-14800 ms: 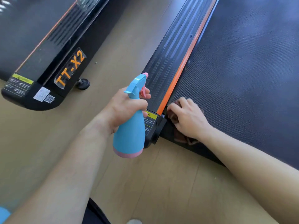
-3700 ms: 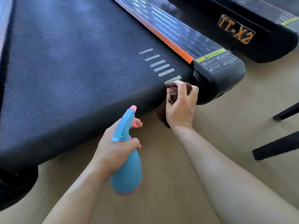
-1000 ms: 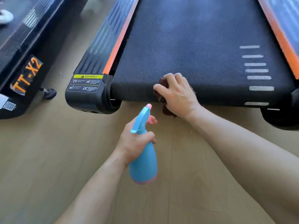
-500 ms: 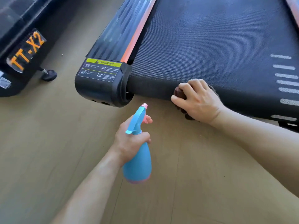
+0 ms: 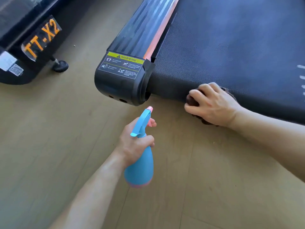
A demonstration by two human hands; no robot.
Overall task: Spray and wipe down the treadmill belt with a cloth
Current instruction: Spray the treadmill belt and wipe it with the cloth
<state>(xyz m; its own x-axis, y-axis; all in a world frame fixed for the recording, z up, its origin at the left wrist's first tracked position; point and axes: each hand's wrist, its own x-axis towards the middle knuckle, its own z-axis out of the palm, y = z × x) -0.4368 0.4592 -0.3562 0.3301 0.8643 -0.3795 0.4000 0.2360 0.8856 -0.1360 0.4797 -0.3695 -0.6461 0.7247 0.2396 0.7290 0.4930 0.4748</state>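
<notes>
Brown and soft-looking, from the head view: cloth (image 5: 192, 101) bunched up under the right hand (image 5: 212, 104), gripped by curled fingers, pressed on the rounded back edge of the treadmill belt (image 5: 231, 47). Left hand (image 5: 133, 142) lower and to the left of the right hand, wrapped tight round the neck of the spray bottle (image 5: 140, 171), 1 finger by the pink trigger, nozzle aimed toward the belt edge.

Probably mid-wipe along that back edge. To do it well: press flat and firm, slide sideways toward the end cap (image 5: 118, 86) left of the right hand, go right up to the gap. Turn the cloth to a clean side when dirty. Spray only a little, onto the belt ahead of the right hand, not onto the warning sticker (image 5: 123, 65) or the floor (image 5: 49, 146).

Belt: dark, rough, tiny-dotted weave, likely grabby on cloth. End cap: smooth hard black plastic, rounded, 2 small holes low down. Side rail (image 5: 142, 25) beyond the cap: ridged, shiny, with 1 orange strip (image 5: 159, 35). Bottle: smooth blue plastic, fat at the bottom, thin at the neck, pink ring at the base. Floor under both hands: pale wood-look boards.
</notes>
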